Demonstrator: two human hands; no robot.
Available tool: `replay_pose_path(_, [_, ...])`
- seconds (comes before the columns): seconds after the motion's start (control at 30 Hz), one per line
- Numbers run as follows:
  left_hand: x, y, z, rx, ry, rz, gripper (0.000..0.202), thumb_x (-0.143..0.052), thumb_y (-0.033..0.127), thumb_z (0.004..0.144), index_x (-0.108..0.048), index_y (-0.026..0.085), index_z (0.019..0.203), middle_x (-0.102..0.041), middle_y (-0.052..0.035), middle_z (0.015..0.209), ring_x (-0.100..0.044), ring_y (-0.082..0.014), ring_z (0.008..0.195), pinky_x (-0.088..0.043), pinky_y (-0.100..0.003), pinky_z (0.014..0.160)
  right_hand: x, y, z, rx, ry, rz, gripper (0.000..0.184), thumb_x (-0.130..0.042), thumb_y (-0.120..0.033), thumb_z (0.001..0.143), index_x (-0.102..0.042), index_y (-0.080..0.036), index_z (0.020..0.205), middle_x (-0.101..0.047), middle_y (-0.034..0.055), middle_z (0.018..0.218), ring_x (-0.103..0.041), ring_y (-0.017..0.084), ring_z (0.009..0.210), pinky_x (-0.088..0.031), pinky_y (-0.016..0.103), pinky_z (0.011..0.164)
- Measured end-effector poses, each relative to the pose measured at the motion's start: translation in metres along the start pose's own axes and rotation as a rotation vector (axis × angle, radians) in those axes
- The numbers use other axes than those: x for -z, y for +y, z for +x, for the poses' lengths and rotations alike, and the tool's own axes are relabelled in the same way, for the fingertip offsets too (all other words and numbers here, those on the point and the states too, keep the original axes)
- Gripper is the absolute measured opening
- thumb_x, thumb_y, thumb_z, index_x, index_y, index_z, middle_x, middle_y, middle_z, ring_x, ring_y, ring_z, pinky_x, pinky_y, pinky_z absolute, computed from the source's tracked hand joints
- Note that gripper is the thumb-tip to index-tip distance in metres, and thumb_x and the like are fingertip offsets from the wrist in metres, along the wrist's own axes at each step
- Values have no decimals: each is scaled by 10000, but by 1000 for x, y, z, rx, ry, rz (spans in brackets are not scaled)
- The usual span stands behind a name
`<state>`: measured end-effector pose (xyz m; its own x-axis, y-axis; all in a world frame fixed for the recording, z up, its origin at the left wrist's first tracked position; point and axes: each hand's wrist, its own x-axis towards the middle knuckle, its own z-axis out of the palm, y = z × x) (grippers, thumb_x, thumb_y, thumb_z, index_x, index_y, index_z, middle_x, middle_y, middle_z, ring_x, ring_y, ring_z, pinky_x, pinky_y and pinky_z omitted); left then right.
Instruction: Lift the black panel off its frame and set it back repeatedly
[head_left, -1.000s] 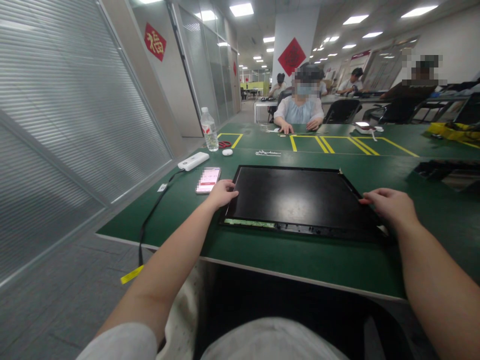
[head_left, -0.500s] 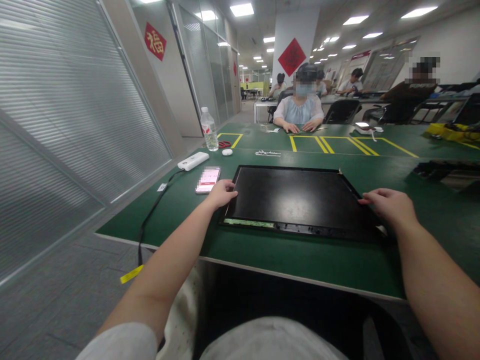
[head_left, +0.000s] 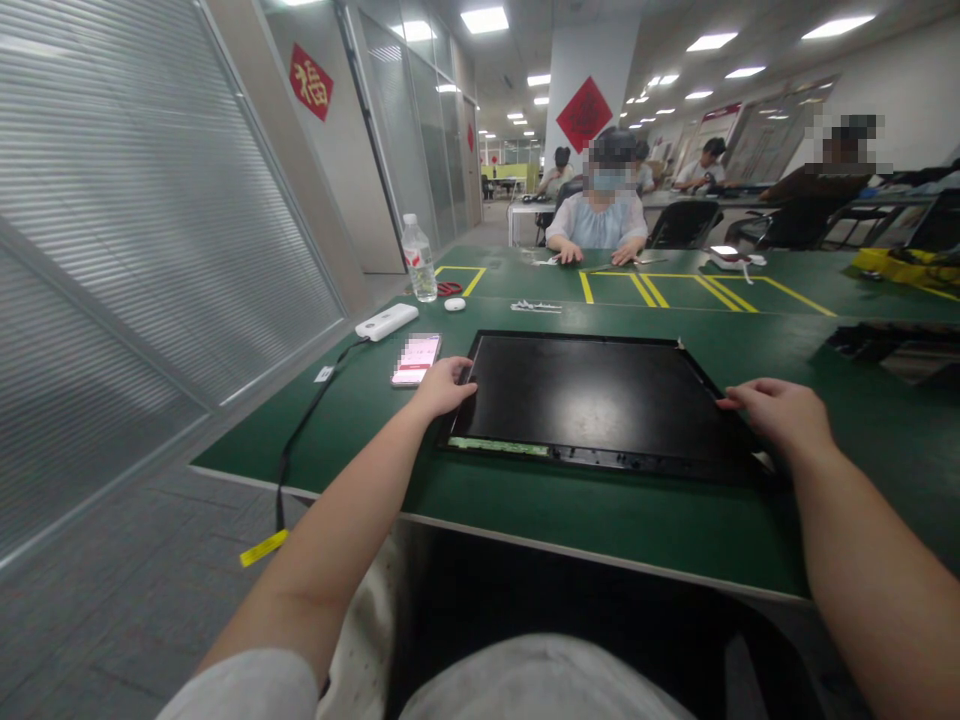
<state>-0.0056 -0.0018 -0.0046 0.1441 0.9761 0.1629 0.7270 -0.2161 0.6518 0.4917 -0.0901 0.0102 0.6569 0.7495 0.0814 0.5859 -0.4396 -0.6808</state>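
Note:
A black display panel lies flat on the green table in front of me, with light glaring off its middle. A green circuit board strip shows along the left part of its near edge. My left hand grips the panel's left edge, thumb on the top face. Over at the right edge, my right hand holds the rim between thumb and fingers; some of those fingers are hidden. A phone with a lit screen rests just beyond my left hand.
Left of the panel are a white power bank with a black strap, a small white case, a water bottle and red scissors. Dark parts lie at the right. A co-worker sits opposite.
My hands and the panel have hardly moved. The co-worker's hands opposite have spread a little further apart.

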Motion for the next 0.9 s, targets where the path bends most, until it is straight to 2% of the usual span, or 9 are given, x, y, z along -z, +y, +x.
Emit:
replay_pose_path(0.1, [4,2,-3,-56,-29,31,488,-799,313,834,-736,195,1303,-744,-156,1346,-704,-366,1276,-558,-519,1114,0,0,0,2,6,-1,220,-650,-442,659,-731,-241,701,-775,71,789,-615,233,682,-456,371,654])
replay_pose_path(0.2, [8,6,-6,-163,-62,56,580,-865,430,779,-750,203,1300,-621,-178,1518,-535,-416,1470,-413,-575,1242,0,-1,-1,0,7,1,232,-647,-448,651,-731,-240,710,-761,68,747,-611,232,664,-460,370,650])
replay_pose_path(0.27, [10,10,-9,-242,-105,60,648,-913,474,721,-761,224,1300,-529,-172,1615,-440,-427,1541,-335,-578,1287,1,-3,-2,0,11,-3,225,-645,-447,641,-719,-239,686,-745,68,706,-614,237,663,-462,371,655])
replay_pose_path(0.4, [11,15,-14,-389,-255,38,688,-958,510,666,-775,293,1292,-540,-125,1625,-479,-389,1520,-357,-537,1276,3,-6,-5,-2,15,-12,214,-639,-442,634,-707,-241,663,-741,73,703,-618,245,681,-461,376,669])
replay_pose_path(0.5, [11,15,-15,-471,-355,26,713,-957,527,680,-763,291,1325,-542,-146,1623,-488,-391,1509,-358,-556,1264,4,-6,-6,-3,11,-12,228,-635,-446,640,-724,-242,690,-763,75,759,-623,246,690,-460,381,678])
replay_pose_path(0.8, [9,13,-12,-496,-403,45,836,-975,552,665,-717,290,1416,-484,-167,1673,-447,-427,1536,-295,-595,1276,4,-9,-7,3,2,-41,210,-633,-429,650,-720,-242,691,-743,72,728,-620,250,712,-470,379,700])
replay_pose_path(0.9, [9,15,-12,-489,-398,46,843,-980,553,653,-720,299,1414,-487,-160,1673,-448,-419,1540,-307,-576,1276,5,-10,-7,11,4,-51,192,-642,-413,651,-718,-241,688,-737,71,713,-627,254,725,-469,378,705])
